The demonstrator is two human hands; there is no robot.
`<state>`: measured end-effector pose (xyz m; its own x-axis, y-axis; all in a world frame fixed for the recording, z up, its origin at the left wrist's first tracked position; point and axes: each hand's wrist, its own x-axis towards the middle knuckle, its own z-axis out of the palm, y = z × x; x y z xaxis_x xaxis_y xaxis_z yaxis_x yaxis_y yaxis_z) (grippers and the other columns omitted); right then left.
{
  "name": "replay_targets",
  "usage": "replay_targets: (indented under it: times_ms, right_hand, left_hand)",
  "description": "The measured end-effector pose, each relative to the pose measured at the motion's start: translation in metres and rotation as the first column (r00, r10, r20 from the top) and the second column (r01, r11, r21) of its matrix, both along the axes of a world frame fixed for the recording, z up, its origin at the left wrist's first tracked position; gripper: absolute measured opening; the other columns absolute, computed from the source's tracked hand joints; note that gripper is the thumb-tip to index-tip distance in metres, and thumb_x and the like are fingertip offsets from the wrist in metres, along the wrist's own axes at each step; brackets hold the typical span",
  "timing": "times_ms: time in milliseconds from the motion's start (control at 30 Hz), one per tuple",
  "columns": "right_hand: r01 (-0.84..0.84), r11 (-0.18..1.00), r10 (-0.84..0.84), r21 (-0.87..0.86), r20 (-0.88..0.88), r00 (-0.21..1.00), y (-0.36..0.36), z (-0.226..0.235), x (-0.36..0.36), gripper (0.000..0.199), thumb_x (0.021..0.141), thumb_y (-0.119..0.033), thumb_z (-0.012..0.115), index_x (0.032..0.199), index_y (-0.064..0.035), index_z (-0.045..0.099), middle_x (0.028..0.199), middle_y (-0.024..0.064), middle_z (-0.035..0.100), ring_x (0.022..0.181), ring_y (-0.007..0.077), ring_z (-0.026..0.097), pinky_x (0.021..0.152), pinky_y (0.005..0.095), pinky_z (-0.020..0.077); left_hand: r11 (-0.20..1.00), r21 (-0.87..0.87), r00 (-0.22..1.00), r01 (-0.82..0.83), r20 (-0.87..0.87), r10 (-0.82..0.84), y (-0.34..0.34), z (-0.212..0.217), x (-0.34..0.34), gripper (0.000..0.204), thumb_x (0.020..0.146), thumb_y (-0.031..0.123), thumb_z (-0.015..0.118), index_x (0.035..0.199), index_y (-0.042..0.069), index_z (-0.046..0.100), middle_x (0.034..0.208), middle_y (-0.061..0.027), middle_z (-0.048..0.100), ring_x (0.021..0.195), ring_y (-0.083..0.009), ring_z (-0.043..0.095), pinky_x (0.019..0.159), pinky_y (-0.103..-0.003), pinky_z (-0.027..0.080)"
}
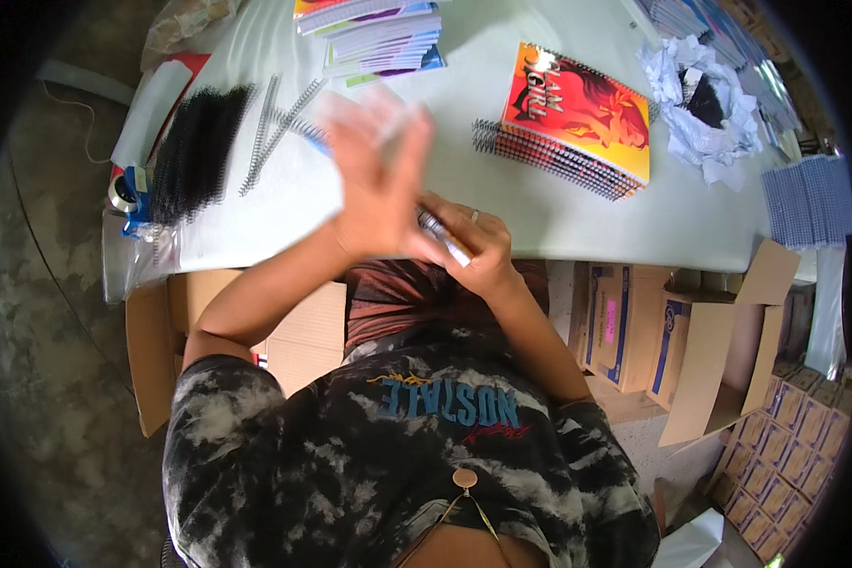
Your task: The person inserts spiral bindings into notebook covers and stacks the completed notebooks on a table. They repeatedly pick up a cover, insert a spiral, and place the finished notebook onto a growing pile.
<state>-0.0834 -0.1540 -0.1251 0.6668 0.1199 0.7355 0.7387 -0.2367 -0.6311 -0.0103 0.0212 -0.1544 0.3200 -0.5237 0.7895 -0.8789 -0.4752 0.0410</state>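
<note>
"State of the right hand?"

"The right hand [488,248] is closed around a small dark-and-silvery item [445,239]. Fingers cover most of it, so its kind cannot be determined. It sits left of the notebook stack [577,123], and nearer the person."

"And the left hand?"

"The left hand [374,189] is raised just beside the right, also left of the notebook stack. It is badly blurred; I cannot tell whether it grips anything, nor whether it touches the item."

"Describe the notebook stack."

"Spiral-bound, red-and-yellow top cover, lying flat on the white table [559,227]."

"Further out?"

"Left of the notebook stack, past the left hand: loose coils [279,140], two of them crossing, then a heap of black coils [199,156]. Left of it and farther from the person: a pile of books [383,47]. Right of it: crumpled pale wrapping [729,147] around something black, then blue-grey bundles [805,204]. Below its level, under the table: cardboard cartons [620,327]."
</note>
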Motion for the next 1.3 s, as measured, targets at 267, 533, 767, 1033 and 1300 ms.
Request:
replay_targets:
  times_ms: [267, 533, 767, 1033, 1300]
  right_hand:
    - [-0.033, 0.999, 0.032, -0.012, -0.064, 0.997, 0.0, 0.0, -0.003, 0.045, 0.069, 0.001, 0.066, 0.113, -0.0032, 0.06, 0.103, 0.0143, 0.065, 0.088, 0.0265, 0.065, 0.073, 0.0339, 0.0518]
    - [-0.124, 0.963, 0.099, 0.241, 0.113, 0.989, 0.016, 0.016, -0.004, 0.054, 0.085, -0.03, 0.057, 0.128, -0.0006, 0.046, 0.139, 0.0226, 0.033, 0.128, 0.0431, 0.03, 0.102, 0.0528, 0.0246]
    - [0.001, 0.975, -0.072, -0.221, -0.314, 0.947, -0.022, 0.104, -0.017, 0.036, 0.083, -0.03, 0.061, 0.109, -0.0064, 0.061, 0.092, 0.0115, 0.064, 0.08, 0.0203, 0.06, 0.08, 0.0376, 0.0433]
    - [-0.035, 0.976, 0.168, 0.213, -0.647, 0.744, -0.023, 0.064, -0.003, 0.017, 0.08, -0.011, 0.068, 0.086, 0.0042, 0.064, 0.074, 0.0084, 0.066, 0.064, 0.0067, 0.056, 0.059, 0.0237, 0.0448]
    - [0.132, 0.982, -0.04, 0.132, -0.543, 0.839, -0.006, 0.061, -0.009, 0.021, 0.067, 0.001, 0.074, 0.078, 0.0008, 0.057, 0.074, 0.0085, 0.064, 0.069, 0.017, 0.064, 0.063, 0.0277, 0.0484]
  left_hand:
    - [1.0, -0.005, 1.0, 0.003, 0.015, -0.003, -0.029, 0.071, -0.039, 0.094, 0.07, 0.073, 0.051, 0.136, 0.007, 0.036, 0.123, -0.0193, 0.044, 0.11, -0.0377, 0.039, 0.086, -0.059, 0.03]
    - [0.988, -0.128, 0.932, 0.081, -0.343, -0.121, -0.046, 0.092, -0.09, 0.074, 0.088, 0.035, 0.051, 0.135, -0.012, 0.02, 0.135, -0.0416, 0.017, 0.128, -0.051, 0.023, 0.103, -0.057, 0.021]
    - [0.925, -0.339, 0.45, -0.171, -0.862, -0.233, -0.009, 0.153, -0.087, 0.02, 0.089, 0.009, 0.055, 0.102, -0.005, 0.061, 0.095, -0.011, 0.066, 0.081, -0.0134, 0.062, 0.074, -0.026, 0.051]
    - [0.778, -0.583, -0.034, -0.236, -0.795, -0.606, -0.016, 0.111, -0.047, 0.013, 0.085, 0.006, 0.061, 0.095, -0.002, 0.064, 0.087, -0.0044, 0.065, 0.081, -0.0077, 0.058, 0.074, -0.022, 0.047]
    - [0.877, -0.481, 0.085, 0.003, -0.873, -0.48, -0.011, 0.112, -0.028, 0.01, 0.076, -0.006, 0.058, 0.082, 0.002, 0.058, 0.076, -0.0021, 0.06, 0.07, -0.0057, 0.054, 0.065, -0.02, 0.045]
